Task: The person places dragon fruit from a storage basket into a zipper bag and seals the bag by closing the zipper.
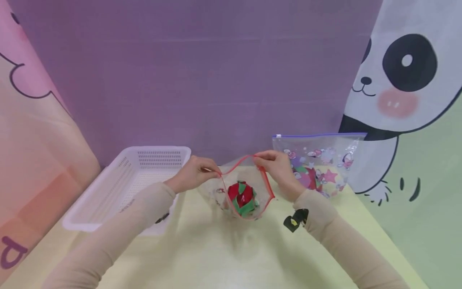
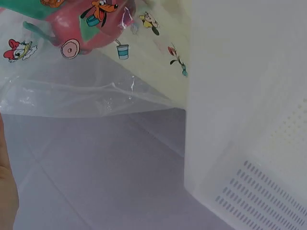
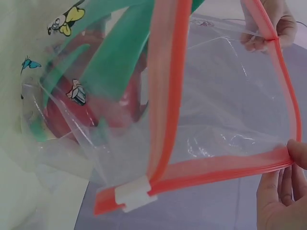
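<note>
A clear zip bag [image 1: 211, 186] with a red zip edge [image 3: 165, 96] and small cartoon prints stands with its mouth spread wide. Inside it lies a red toy fruit [image 1: 242, 195] with green leaf-like flaps, also seen through the plastic in the left wrist view. My left hand [image 1: 196, 172] pinches the zip edge on the left side. On the far right part of that edge, my right hand [image 1: 276, 168] pinches it between thumb and fingers. A white slider [image 3: 134, 193] sits near one end of the zip in the right wrist view.
A white perforated basket [image 1: 86, 200] stands left of the bag on the pale table [image 1: 216, 261]. Behind my right hand, a second clear bag [image 1: 339, 152] with a purple zip holds red and green items. A purple cloth backdrop [image 1: 202, 80] rises behind the table.
</note>
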Demonstrator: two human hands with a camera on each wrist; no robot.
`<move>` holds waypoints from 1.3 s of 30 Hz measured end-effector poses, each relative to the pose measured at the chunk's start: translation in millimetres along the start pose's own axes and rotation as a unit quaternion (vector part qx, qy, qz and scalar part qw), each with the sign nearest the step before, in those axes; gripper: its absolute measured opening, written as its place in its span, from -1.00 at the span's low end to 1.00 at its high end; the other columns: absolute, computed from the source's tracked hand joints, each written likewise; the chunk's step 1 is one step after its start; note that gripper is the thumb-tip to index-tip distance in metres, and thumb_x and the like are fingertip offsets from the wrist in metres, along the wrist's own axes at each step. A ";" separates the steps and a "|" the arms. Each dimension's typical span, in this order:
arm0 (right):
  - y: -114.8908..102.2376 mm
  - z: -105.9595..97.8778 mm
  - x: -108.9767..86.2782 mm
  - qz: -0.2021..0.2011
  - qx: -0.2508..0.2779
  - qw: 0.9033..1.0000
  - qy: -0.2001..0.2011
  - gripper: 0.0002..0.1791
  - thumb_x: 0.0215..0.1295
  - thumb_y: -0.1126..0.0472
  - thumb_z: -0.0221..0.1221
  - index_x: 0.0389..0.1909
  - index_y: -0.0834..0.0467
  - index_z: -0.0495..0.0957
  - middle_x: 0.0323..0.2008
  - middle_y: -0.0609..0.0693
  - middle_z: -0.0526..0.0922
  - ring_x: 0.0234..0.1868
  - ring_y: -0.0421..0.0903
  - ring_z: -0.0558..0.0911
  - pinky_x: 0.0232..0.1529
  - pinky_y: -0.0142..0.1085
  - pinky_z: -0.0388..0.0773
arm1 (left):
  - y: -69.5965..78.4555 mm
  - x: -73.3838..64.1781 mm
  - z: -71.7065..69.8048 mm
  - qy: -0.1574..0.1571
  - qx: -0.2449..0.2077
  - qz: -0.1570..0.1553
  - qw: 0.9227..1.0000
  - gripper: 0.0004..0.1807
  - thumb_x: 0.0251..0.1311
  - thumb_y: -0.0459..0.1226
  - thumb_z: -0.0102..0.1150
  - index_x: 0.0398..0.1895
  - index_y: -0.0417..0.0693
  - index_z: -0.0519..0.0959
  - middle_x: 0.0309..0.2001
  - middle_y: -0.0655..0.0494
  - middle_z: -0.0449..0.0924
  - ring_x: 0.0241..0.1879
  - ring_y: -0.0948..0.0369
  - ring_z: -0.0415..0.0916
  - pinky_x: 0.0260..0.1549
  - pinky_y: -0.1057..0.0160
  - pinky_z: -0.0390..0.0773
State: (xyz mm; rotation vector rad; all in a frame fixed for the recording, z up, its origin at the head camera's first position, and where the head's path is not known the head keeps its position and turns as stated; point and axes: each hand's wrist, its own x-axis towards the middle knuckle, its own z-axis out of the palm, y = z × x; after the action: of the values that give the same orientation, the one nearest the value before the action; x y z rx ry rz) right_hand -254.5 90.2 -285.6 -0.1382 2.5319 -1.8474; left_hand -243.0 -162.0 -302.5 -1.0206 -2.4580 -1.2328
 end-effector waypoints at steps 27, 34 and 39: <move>87.4 -28.5 -7.1 -0.130 -0.137 0.977 -0.100 -0.69 0.05 0.26 0.29 -0.15 0.29 0.61 -0.16 0.20 0.65 -0.19 0.06 0.66 -0.21 -0.21 0.62 | -4.7 -0.7 -4.1 0.093 -0.076 -0.124 0.985 -0.86 0.14 -0.38 0.16 -0.28 -0.30 0.59 -0.28 -0.23 0.64 -0.28 0.06 0.61 -0.23 0.28 0.54; 79.3 -26.8 -5.4 -0.164 -0.173 0.970 -0.055 -0.83 0.10 0.32 0.24 -0.27 0.28 0.64 -0.23 0.17 0.68 -0.21 0.09 0.66 -0.24 -0.20 0.63 | -8.5 -1.2 -8.5 0.097 -0.064 -0.146 0.983 -0.82 0.17 -0.33 0.15 -0.23 -0.28 0.59 -0.24 -0.19 0.64 -0.22 -0.02 0.60 -0.17 0.19 0.54; 64.9 -35.6 -2.3 -0.163 -0.181 0.970 -0.025 -0.82 0.12 0.33 0.22 -0.26 0.30 0.64 -0.26 0.20 0.68 -0.25 0.04 0.65 -0.37 -0.33 0.58 | -11.0 0.3 -18.9 0.133 -0.062 -0.165 0.975 -0.80 0.17 -0.32 0.14 -0.21 -0.29 0.58 -0.26 -0.15 0.64 -0.31 0.24 0.58 -0.19 0.19 0.57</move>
State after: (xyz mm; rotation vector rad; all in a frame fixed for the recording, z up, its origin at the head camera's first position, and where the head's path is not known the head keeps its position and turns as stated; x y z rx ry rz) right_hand -258.7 143.9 -336.6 -0.6272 2.9238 -1.4058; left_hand -252.7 -180.9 -297.3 -0.4405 -2.4244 -1.5242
